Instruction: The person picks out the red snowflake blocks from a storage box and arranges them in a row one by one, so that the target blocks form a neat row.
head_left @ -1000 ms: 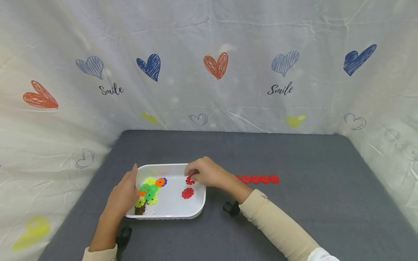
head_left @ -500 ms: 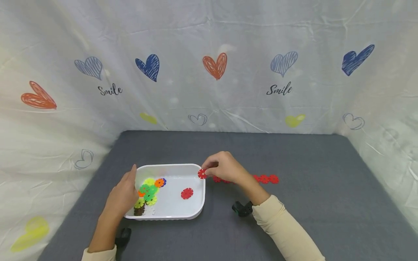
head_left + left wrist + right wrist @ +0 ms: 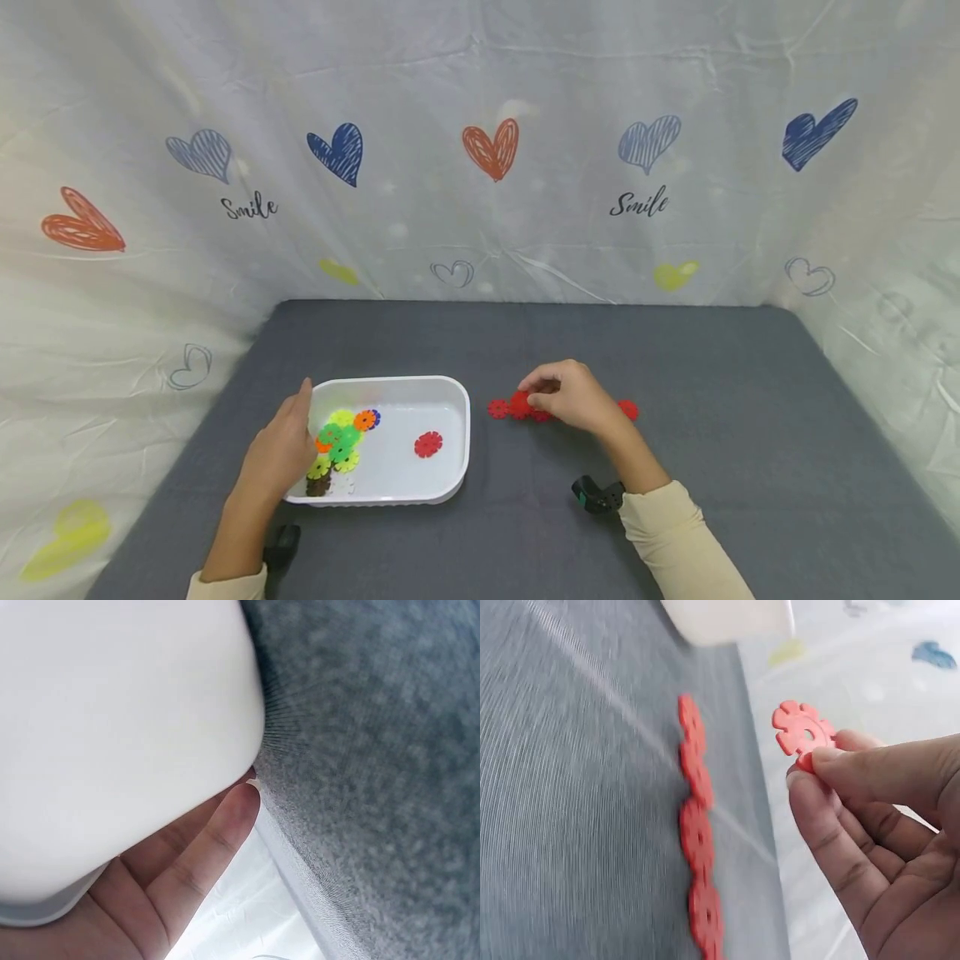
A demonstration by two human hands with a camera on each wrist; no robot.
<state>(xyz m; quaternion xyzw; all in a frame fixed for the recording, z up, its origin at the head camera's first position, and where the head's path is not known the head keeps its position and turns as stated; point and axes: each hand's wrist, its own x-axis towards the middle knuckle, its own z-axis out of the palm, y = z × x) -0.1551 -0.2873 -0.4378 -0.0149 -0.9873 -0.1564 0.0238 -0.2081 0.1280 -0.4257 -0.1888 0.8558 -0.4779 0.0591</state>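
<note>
My right hand point(image 3: 577, 396) pinches a red flower-shaped plastic disc point(image 3: 804, 733) between thumb and fingertips, lifted over a row of linked red discs point(image 3: 696, 836) on the table. The hand covers part of that row in the head view. On the left, my left hand point(image 3: 279, 446) lies along the outer wall of a white tray point(image 3: 442, 492), fingers nearly straight and touching it. Inside the tray is one red disc point(image 3: 428, 444), to the right of a cluster of green discs point(image 3: 341, 442), with yellow, orange, brown and white ones around them.
A dark grey cloth point(image 3: 712, 500) covers the table. Behind it and at both sides hangs a white curtain point(image 3: 555, 67) printed with hearts. Black wrist devices sit below the right wrist point(image 3: 596, 495) and left wrist point(image 3: 282, 546).
My right hand has taken a red disc out of the tray and carried it right, over the row of red discs. The left hand stays against the tray.
</note>
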